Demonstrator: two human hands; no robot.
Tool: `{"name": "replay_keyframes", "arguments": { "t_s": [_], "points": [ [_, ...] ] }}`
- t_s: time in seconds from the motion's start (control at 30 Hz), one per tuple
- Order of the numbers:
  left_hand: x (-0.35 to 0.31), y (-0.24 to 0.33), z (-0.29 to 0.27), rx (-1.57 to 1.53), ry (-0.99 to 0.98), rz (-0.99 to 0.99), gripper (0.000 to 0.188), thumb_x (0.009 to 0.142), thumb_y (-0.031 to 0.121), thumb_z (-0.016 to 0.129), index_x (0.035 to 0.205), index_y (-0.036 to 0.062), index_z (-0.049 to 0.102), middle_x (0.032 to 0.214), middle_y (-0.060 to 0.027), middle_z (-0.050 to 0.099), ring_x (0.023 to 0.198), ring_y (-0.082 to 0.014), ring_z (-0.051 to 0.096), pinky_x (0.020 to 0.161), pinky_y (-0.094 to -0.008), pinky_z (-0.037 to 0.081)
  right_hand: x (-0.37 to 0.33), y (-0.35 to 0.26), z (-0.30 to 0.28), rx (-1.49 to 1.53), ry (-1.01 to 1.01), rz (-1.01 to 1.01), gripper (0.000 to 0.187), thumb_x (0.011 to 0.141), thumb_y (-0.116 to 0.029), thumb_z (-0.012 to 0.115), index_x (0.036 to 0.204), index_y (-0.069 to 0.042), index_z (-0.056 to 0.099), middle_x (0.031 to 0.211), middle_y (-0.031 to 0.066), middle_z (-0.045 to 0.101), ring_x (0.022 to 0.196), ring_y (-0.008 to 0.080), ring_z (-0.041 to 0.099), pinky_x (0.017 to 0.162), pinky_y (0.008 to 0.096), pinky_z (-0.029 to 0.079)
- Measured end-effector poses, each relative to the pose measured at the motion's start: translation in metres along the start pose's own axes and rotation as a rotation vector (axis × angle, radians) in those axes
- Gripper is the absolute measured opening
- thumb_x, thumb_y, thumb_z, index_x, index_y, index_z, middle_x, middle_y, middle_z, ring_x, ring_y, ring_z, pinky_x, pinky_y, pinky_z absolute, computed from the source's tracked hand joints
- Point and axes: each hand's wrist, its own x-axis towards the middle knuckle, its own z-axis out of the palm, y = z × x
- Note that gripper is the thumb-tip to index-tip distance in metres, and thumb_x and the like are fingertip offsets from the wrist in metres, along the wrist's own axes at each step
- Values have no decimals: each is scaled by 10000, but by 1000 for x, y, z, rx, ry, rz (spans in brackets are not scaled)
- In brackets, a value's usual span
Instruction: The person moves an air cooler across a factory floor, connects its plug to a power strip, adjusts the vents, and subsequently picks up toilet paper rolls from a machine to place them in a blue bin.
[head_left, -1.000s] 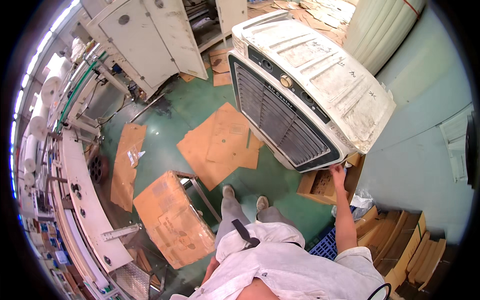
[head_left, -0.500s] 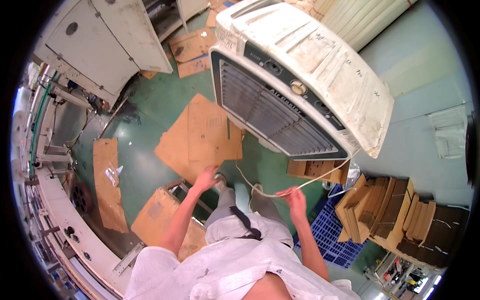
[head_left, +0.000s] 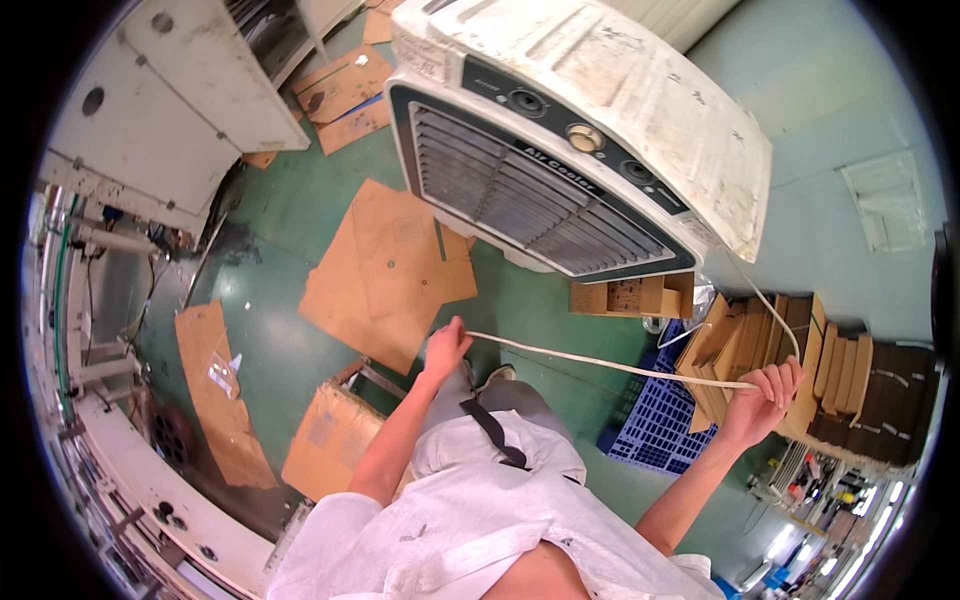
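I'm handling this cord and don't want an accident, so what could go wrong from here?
The cord, held between the left hand and right hand, runs up toward the cooler; a hard pull might strain it. In this view, it crosses in front of the blue crate and cardboard stack, so it could snag if lowered. The flat cardboard sheet lies near the shoes and might slide underfoot.

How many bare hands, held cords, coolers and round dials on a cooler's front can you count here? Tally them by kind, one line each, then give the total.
Left hand and right hand: 2
Pale cord, held: 1
Cooler: 1
Round dials on its front: 3
Total: 7
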Motion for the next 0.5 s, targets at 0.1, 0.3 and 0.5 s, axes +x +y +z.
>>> {"name": "replay_keyframes", "arguments": {
  "t_s": [0.1, 0.3, 0.5],
  "points": [
    [5, -15, -22, -145, 216, -56, 187, 836, 141, 610, 954, 37, 508, 698, -122, 607, 569, -252, 572, 528, -359, 458, 5, -22, -5, 28, 11, -98, 263, 1033, -230, 313, 868, -64, 432, 575, -22, 365, 534, 91, 409, 558, 253, 367],
    [8, -47, -115, -317, 502, -210, 174, 911, 178, 577, 880, 8, 555, 648, -27, 558, 573, -98, 507, 524, -275, 407, 7, -77, -38, 209, -21, -161, 172, 1011, -144, 356, 877, -61, 427, 624, -11, 349, 558, 92, 391, 571, 238, 371],
    [6, 7, -249, -664, 802, 5, 422, 988, 405, 438, 744, 77, 544, 544, 54, 398, 487, -29, 358, 434, -210, 266, -17, -34, -69, -239, 468, -140, 178, 989, -198, 452, 960, -52, 550, 778, 20, 531, 659, 113, 473, 629, 262, 420]
  ]
}}
